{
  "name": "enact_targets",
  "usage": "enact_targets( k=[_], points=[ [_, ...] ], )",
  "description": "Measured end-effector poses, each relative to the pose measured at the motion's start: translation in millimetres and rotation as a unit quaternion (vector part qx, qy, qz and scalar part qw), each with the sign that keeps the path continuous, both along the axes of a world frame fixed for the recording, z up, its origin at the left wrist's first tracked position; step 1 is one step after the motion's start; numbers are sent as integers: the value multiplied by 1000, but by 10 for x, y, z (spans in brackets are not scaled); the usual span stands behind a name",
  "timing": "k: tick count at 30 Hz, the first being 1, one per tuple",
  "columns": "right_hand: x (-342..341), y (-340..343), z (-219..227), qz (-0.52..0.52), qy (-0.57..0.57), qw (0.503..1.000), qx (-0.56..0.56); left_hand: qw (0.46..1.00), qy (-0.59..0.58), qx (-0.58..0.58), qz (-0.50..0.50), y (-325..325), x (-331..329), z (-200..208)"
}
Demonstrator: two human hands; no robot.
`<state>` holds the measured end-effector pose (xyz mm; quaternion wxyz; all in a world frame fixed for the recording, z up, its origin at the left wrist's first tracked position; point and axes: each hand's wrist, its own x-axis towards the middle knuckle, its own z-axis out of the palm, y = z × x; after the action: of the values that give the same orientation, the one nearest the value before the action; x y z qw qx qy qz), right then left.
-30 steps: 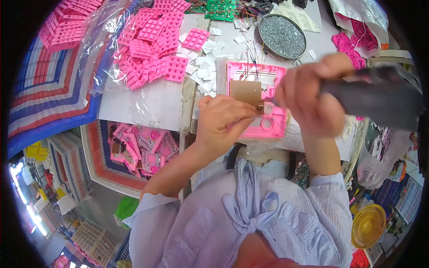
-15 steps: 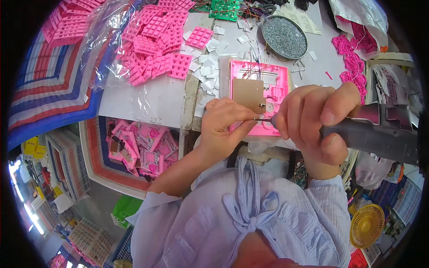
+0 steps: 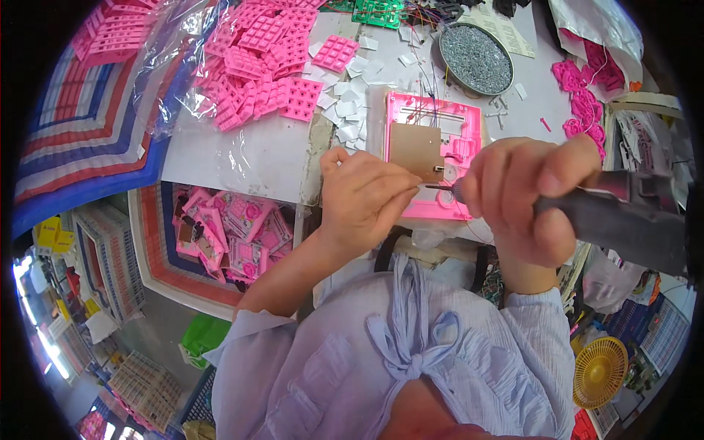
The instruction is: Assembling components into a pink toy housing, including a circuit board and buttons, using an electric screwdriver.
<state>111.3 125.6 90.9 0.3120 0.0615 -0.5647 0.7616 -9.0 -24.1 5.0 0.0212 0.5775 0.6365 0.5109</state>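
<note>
My right hand is wrapped round a dark powered screwdriver, its thin bit pointing left. The thumb and fingertips of my left hand are pinched together just short of the bit's tip. Whatever they hold is too small to make out. Under the hands lies an open pink plastic housing with a flat brown board in its left part. Thin wires run from the housing toward the far side of the table. My right hand covers its near right corner.
Beyond the housing stands a round tray full of small metal screws. Pink keypads are heaped at the far left, beside scattered white pieces. A bin at the lower left holds assembled pink units. Green circuit boards lie at the back.
My left hand has drawn slightly left, so its fingertips now sit a little apart from the bit's tip. The whole view has shifted slightly. The screwdriver stays in my right hand.
</note>
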Motion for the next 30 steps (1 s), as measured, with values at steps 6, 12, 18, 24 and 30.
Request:
enact_targets(
  k=[6,12,18,24,30],
  points=[
    [-18,-9,43,10,13,1000,12,991,-130,-14,-23,-12,57,-56],
    [3,-37,33,7,5,1000,-7,981,-190,-8,-41,-34,98,-117],
    [5,-27,50,30,14,999,-11,992,-122,25,-36,-37,80,-66],
    [-41,-74,-231,-49,-28,998,-6,997,24,-48,55,-153,-201,-13],
    [-90,-49,-554,-62,-86,994,33,997,-38,-51,43,-178,-330,-41]
  ],
)
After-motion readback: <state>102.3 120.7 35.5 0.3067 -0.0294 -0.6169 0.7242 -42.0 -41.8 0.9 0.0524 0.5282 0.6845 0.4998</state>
